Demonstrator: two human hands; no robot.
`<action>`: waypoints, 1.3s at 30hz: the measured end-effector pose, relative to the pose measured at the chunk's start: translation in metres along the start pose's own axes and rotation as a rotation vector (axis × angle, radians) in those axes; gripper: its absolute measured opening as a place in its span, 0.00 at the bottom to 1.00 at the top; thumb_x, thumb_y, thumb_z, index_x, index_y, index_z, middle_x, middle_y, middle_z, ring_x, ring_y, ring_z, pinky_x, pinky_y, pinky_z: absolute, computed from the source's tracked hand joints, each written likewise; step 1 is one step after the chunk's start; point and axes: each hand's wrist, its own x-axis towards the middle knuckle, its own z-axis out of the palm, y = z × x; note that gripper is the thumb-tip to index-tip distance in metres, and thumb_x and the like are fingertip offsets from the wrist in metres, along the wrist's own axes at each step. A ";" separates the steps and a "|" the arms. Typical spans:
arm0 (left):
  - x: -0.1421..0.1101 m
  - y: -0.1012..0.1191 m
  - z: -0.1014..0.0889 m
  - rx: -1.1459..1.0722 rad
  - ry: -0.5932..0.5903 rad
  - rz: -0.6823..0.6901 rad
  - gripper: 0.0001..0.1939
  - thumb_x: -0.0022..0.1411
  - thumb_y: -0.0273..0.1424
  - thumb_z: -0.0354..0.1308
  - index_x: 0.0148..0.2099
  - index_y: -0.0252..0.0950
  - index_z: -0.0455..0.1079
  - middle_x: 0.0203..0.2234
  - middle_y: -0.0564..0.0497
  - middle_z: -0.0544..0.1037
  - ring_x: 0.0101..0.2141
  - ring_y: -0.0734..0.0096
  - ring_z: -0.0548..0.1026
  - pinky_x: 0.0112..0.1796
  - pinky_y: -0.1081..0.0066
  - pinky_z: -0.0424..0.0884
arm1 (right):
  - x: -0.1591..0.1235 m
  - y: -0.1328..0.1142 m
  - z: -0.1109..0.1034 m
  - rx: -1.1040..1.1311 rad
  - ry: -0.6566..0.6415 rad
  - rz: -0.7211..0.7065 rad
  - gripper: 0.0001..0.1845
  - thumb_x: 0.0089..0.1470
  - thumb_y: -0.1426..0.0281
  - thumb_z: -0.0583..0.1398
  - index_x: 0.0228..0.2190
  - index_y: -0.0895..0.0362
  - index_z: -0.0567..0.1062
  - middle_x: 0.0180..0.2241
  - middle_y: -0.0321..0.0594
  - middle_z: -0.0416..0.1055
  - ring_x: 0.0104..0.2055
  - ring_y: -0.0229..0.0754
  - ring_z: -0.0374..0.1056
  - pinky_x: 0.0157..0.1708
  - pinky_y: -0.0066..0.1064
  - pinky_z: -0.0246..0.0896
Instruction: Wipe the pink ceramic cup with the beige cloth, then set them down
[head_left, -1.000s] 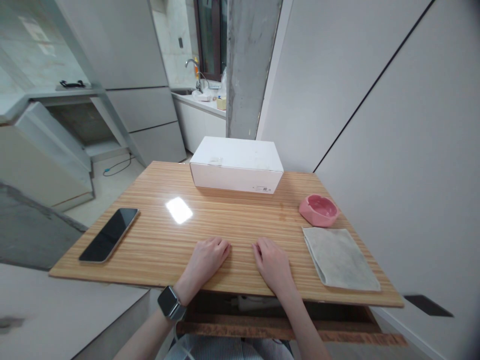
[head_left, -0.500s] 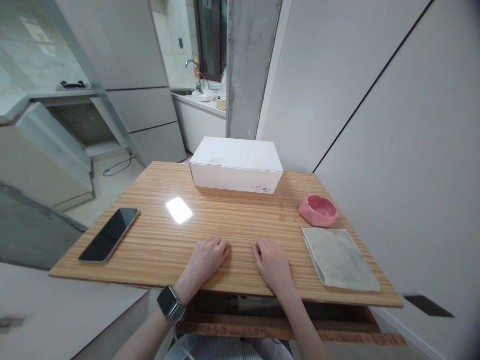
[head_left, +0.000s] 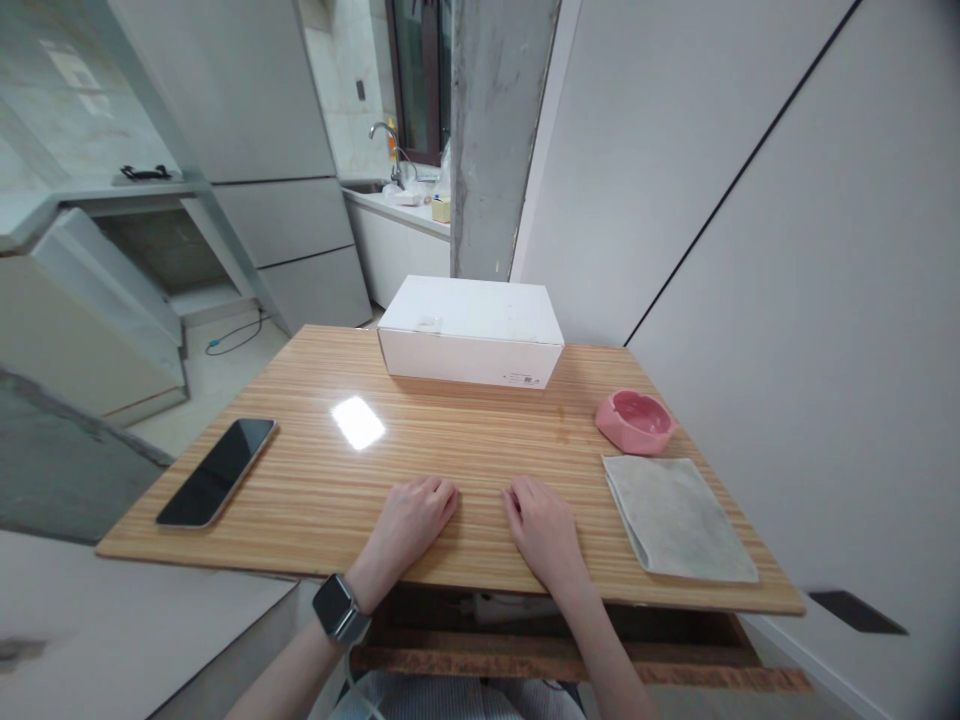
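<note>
My left hand (head_left: 418,512) rests on the wooden table (head_left: 465,450) near its front edge, fingers curled into a loose fist. A dark smartwatch (head_left: 334,605) is on that wrist. My right hand (head_left: 540,520) lies a short way to the right, also curled closed on the wood. Nothing shows in either hand. A folded grey cloth (head_left: 679,517) lies to the right of my right hand, with a pink faceted ashtray (head_left: 636,421) just behind it. Far to the left, a smartphone (head_left: 217,473) lies with its dark screen up.
A closed white cardboard box (head_left: 471,335) sits at the table's back edge. Beneath the front edge, an open drawer (head_left: 525,655) juts out. A white wall (head_left: 750,300) runs along the right side. Behind are grey cabinets and a sink counter (head_left: 405,215).
</note>
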 end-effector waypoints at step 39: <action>0.198 0.163 -0.040 0.045 0.262 0.694 0.22 0.64 0.43 0.47 0.53 0.34 0.64 0.51 0.37 0.66 0.48 0.51 0.64 0.45 0.57 0.59 | -0.031 0.000 -0.005 -0.024 0.112 0.168 0.09 0.59 0.74 0.52 0.26 0.55 0.65 0.26 0.37 0.68 0.30 0.40 0.65 0.28 0.31 0.44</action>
